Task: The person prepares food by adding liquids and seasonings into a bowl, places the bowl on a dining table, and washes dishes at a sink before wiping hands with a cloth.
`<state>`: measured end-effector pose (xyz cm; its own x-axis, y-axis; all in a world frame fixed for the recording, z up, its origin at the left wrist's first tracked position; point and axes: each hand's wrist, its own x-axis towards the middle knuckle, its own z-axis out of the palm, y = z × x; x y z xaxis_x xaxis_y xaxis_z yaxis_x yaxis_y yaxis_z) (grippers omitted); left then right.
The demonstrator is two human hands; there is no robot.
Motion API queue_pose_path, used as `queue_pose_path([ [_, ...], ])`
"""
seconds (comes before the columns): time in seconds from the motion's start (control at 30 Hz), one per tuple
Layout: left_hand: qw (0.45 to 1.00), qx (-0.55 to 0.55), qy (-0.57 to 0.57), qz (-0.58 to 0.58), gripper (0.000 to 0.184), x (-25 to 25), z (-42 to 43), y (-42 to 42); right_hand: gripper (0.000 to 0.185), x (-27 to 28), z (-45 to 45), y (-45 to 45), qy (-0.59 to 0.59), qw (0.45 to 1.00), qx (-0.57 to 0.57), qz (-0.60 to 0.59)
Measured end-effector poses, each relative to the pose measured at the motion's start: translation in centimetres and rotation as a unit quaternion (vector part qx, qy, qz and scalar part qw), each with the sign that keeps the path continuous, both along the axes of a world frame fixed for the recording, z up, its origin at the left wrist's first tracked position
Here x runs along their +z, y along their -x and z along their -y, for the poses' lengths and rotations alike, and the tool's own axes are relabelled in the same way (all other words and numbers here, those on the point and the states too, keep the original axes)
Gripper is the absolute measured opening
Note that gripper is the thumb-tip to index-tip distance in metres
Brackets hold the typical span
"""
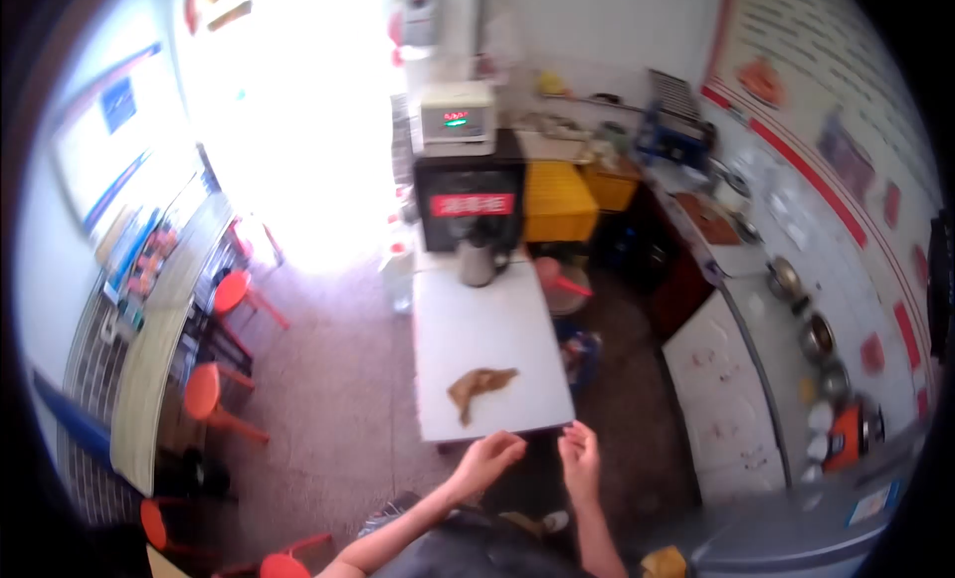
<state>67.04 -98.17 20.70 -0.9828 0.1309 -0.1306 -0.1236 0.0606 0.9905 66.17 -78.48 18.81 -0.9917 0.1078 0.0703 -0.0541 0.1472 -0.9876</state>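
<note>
A crumpled brown cloth (479, 387) lies near the front end of a narrow white table (477, 324). Just off that table's front edge is my left hand (489, 462), its fingers curled inward and no object visible in them. My right hand (580, 457) is raised by the table's front right corner. Its fingers are bent but stand apart from the thumb, and it holds nothing that I can see. A gap separates the two hands, and neither touches the cloth.
A metal pitcher (477, 260) stands at the table's far end, before a black cabinet (468, 170). Red stools (203, 391) line a long wooden counter (149, 399) on the left. Pots (818, 334) sit along the right counter (761, 319). A plastic bottle (399, 280) stands beside the table.
</note>
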Motion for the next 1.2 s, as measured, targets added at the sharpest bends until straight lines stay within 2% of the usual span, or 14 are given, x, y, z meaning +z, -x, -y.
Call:
queue_pose_path([
  [0.03, 0.997, 0.028, -0.018, 0.066, 0.024, -1.3, 3.3, -1.0, 0.046, -0.5, 4.6, 0.6, -0.016, 0.998, 0.05, -0.022],
  [0.07, 0.995, 0.051, -0.07, 0.056, 0.026, -2.3, 6.3, -2.7, 0.052, -0.6, 8.6, 0.0, -0.024, 0.994, 0.101, -0.043],
  [0.13, 0.991, 0.099, -0.015, 0.087, 0.028, 1.2, 13.5, -4.7, 0.066, 1.2, 17.9, -0.5, -0.086, 0.965, 0.226, -0.1],
  [0.2, 0.985, 0.138, 0.037, 0.097, 0.028, 3.2, 20.5, -6.0, 0.078, 2.3, 26.1, 0.0, -0.114, 0.938, 0.29, -0.15],
  [0.3, 0.971, 0.239, 0.004, 0.031, 0.025, 5.4, 27.0, -7.8, 0.091, 4.7, 33.7, 0.7, -0.167, 0.887, 0.383, -0.195],
  [0.4, 0.967, 0.249, -0.055, 0.022, 0.024, 2.7, 33.2, -6.8, 0.097, 5.3, 41.0, 2.5, -0.208, 0.847, 0.433, -0.23],
  [0.43, 0.965, 0.25, -0.06, 0.054, 0.024, 2.5, 34.8, -6.0, 0.099, 4.9, 43.0, 3.4, -0.205, 0.831, 0.451, -0.255],
  [0.67, 0.971, 0.184, -0.065, 0.135, 0.02, 2.1, 48.6, 4.9, 0.099, 1.7, 55.9, 13.3, -0.141, 0.842, 0.475, -0.215],
  [0.8, 0.978, 0.13, -0.03, 0.159, 0.024, 4.3, 58.1, 14.6, 0.1, 4.1, 64.6, 22.5, -0.114, 0.852, 0.469, -0.203],
  [0.87, 0.978, 0.129, -0.058, 0.155, 0.018, 5.3, 61.9, 19.0, 0.1, 5.7, 68.3, 27.3, -0.127, 0.837, 0.47, -0.251],
  [0.97, 0.968, 0.151, -0.136, 0.146, 0.017, 6.0, 66.8, 24.3, 0.102, 7.8, 73.5, 33.1, -0.11, 0.834, 0.491, -0.226],
  [1.2, 0.973, 0.134, -0.157, 0.106, 0.015, 5.4, 78.9, 38.3, 0.1, 7.5, 85.3, 47.0, -0.117, 0.833, 0.489, -0.232],
])
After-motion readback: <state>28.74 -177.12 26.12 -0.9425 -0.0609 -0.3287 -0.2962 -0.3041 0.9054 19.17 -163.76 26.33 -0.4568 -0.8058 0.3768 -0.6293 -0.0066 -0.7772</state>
